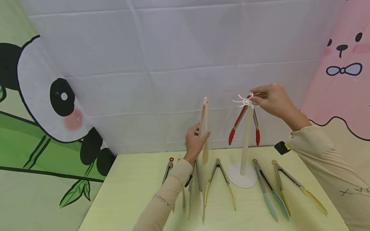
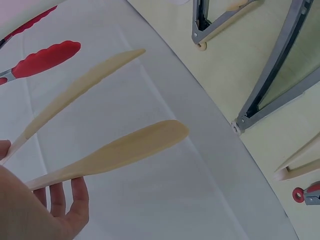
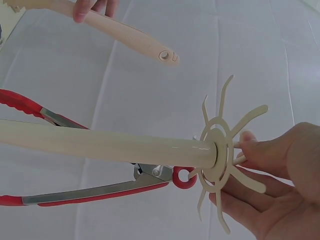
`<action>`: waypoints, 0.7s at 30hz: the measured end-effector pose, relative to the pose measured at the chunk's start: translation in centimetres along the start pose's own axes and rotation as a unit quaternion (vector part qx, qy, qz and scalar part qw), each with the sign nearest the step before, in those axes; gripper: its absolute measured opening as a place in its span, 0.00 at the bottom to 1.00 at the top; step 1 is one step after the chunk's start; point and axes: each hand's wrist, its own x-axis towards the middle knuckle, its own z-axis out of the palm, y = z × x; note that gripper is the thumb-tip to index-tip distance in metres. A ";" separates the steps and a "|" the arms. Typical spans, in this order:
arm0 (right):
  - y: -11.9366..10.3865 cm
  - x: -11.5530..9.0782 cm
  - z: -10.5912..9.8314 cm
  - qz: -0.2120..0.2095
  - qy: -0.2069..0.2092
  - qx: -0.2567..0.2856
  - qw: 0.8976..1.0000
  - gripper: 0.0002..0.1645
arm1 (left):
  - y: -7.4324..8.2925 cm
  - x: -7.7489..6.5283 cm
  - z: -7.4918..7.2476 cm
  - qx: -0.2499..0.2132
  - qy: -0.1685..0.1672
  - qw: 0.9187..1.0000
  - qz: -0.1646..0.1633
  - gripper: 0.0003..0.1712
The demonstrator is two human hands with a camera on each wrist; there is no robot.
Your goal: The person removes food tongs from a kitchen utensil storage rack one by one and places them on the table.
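Beige tongs (image 1: pixel 206 112) are held upright by my left hand (image 1: pixel 196 142), hole end up, to the left of a white stand (image 1: pixel 246 141). In the left wrist view their two broad tips (image 2: pixel 145 142) spread apart beyond the fingers. My right hand (image 1: pixel 276 99) pinches the hooked ring (image 3: pixel 216 165) at the stand's top, thumb and fingers about one or two hooks. Red-tipped metal tongs (image 3: pixel 100 190) hang from that ring by a red loop (image 3: pixel 184 177), arms spread either side of the pole. The beige tongs' holed end (image 3: pixel 164 55) is apart from the hooks.
The stand's round base (image 1: pixel 242 179) rests on a pale yellow table (image 1: pixel 130 186). Yellow-tipped tongs (image 1: pixel 217 165), green-tipped tongs (image 1: pixel 268 194) and more yellow-tipped tongs (image 1: pixel 300 187) lie around it. Several others lie partly hidden by my left forearm. A white cloth (image 1: pixel 104 96) hangs behind.
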 end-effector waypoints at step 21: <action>0.1 0.0 0.1 -0.004 0.001 0.000 1.000 0.20 | -0.5 -0.1 -2.2 0.013 0.016 0.999 -0.026 0.33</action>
